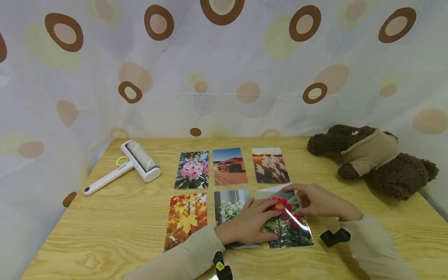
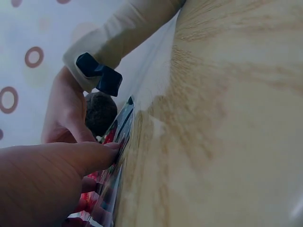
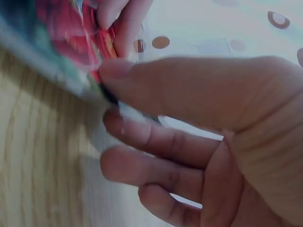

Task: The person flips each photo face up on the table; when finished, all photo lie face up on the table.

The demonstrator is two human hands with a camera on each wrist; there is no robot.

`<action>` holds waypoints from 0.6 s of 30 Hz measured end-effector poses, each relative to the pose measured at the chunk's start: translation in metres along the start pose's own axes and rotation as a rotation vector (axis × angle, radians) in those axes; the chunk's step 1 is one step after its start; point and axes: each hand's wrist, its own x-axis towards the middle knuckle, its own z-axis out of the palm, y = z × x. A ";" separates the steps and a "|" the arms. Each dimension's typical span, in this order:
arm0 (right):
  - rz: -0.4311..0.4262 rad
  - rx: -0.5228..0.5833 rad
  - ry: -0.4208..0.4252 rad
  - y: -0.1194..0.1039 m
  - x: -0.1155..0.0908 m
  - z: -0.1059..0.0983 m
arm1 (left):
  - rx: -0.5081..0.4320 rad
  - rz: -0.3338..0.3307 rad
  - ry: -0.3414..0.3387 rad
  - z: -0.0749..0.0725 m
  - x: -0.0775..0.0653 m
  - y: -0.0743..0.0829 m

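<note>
A glossy photo of red flowers (image 1: 289, 233) lies at the right end of the near row, with a clear film edge at its top. My left hand (image 1: 249, 222) rests on the photo's left side, fingers extended and thumb (image 2: 97, 156) along its edge. My right hand (image 1: 316, 201) pinches the right side, its thumb (image 3: 142, 80) on the picture and the index finger around the edge. Partly under my left hand is a photo of white flowers (image 1: 229, 200). To its left lies an autumn leaf photo (image 1: 187, 217).
The far row holds a pink flower photo (image 1: 191, 170), a red car photo (image 1: 229, 166) and a reed photo (image 1: 270, 165). A white roller brush (image 1: 140, 161) and a yellow ring (image 1: 121, 160) sit at the left. At the right lies a brown plush toy (image 1: 374, 155).
</note>
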 end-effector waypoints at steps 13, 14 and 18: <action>0.027 -0.008 -0.027 0.002 0.001 0.003 | 0.068 -0.003 -0.031 0.003 0.000 -0.004; 0.027 -0.003 -0.031 0.002 0.001 0.003 | 0.072 0.002 -0.035 0.002 0.000 -0.004; 0.022 0.016 -0.043 0.005 0.001 0.004 | 0.079 0.012 -0.045 0.002 -0.001 -0.005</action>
